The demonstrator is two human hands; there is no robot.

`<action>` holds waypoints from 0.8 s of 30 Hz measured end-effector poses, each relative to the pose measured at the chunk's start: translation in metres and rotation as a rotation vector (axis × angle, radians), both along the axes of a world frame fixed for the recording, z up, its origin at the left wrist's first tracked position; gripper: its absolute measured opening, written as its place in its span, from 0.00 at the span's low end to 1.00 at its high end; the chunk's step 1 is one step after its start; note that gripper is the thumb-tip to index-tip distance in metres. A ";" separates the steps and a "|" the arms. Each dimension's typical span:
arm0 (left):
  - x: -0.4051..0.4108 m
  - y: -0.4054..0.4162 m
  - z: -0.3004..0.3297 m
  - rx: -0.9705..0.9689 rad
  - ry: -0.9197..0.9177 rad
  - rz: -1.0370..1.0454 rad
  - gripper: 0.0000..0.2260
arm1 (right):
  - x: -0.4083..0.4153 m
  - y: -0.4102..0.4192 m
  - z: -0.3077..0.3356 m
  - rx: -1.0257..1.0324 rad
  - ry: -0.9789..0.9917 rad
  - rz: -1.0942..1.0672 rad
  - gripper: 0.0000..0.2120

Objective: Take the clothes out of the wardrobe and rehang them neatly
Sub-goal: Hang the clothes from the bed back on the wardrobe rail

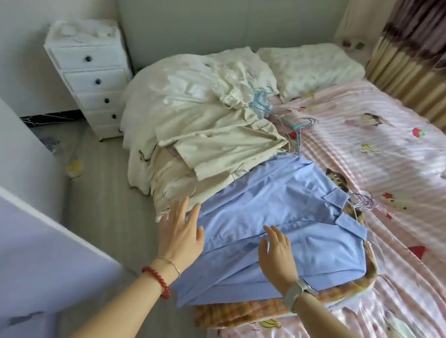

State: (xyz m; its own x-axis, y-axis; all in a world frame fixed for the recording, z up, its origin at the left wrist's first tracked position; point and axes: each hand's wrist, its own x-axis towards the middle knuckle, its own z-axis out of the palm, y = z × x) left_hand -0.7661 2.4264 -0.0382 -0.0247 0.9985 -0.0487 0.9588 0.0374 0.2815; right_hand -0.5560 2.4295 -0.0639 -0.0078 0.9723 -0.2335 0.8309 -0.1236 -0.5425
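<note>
Blue shirt (pixel 280 218) flat on bed (pixel 385 160) | left hand (pixel 180 233) fingers spread | right hand (pixel 278 257) fingers loosely apart, resting on it

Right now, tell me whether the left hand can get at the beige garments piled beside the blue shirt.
Probably yes. The left hand is open at the blue shirt's edge, the beige garments lie just beyond its fingertips, and nothing sits between them.
</note>
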 end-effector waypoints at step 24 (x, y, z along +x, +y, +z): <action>0.262 0.084 -0.185 -0.679 0.044 -0.618 0.29 | 0.267 0.115 -0.142 -0.253 0.080 -0.779 0.16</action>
State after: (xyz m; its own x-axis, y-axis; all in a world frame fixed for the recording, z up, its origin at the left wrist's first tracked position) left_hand -0.5038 2.5107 -0.2236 0.4881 0.5918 -0.6414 0.8727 -0.3411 0.3494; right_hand -0.2888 2.5442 -0.2063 0.6215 0.6242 -0.4735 0.4166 -0.7751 -0.4750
